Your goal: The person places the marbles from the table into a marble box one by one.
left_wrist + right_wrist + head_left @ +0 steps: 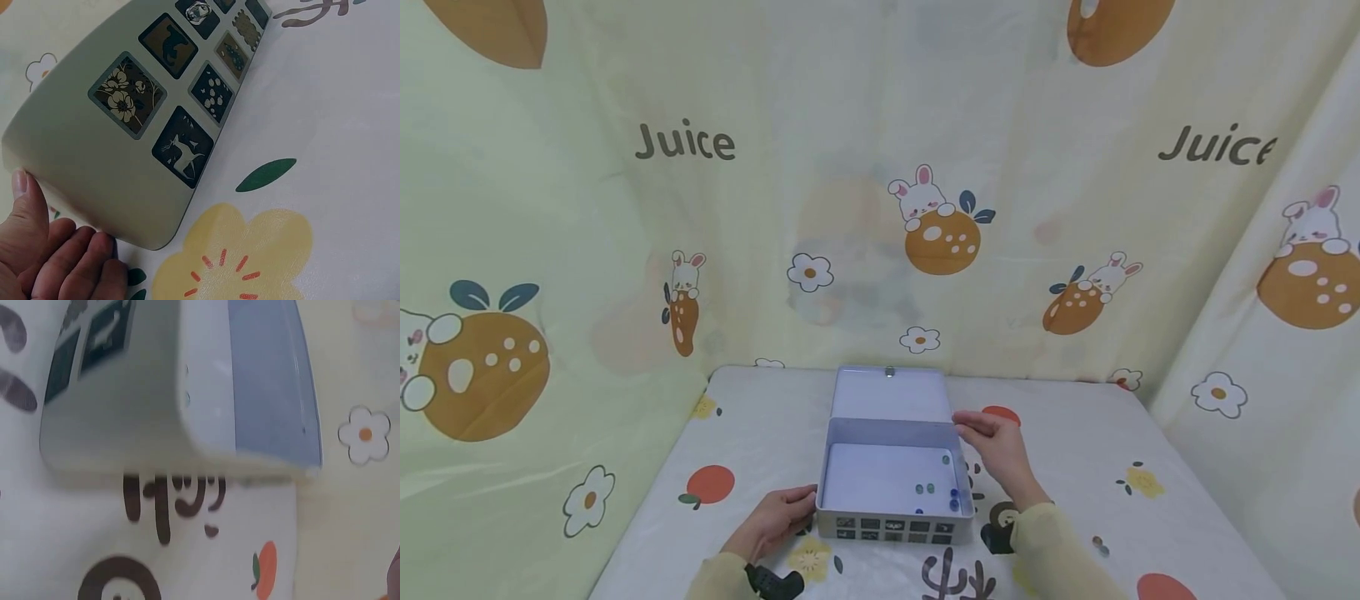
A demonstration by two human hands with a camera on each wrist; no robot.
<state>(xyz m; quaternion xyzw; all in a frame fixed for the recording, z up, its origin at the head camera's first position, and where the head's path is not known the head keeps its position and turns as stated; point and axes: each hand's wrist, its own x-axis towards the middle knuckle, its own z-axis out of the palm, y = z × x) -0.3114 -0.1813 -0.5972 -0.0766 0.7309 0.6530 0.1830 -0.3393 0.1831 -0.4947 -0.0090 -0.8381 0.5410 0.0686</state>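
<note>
A pale metal box [892, 533] with small square pictures along its front stands on the table. Its hinged lid [889, 396] is folded back behind it, with a small metal clasp [890, 372] at the far edge. Inside, toward the right, lie several small beads, some green [930, 488] and some blue [954, 504]. My left hand [781, 518] rests against the box's left side; in the left wrist view the thumb [22, 187] lies at the corner above bent fingers. Beside the back right corner, near the lid, is my right hand [996, 446], its fingers extended and close together.
A white patterned tablecloth [1075, 450] covers the table, printed with fruit and flowers. Patterned curtains [850, 208] hang behind and at both sides. A black device [773, 583] is strapped to the left wrist.
</note>
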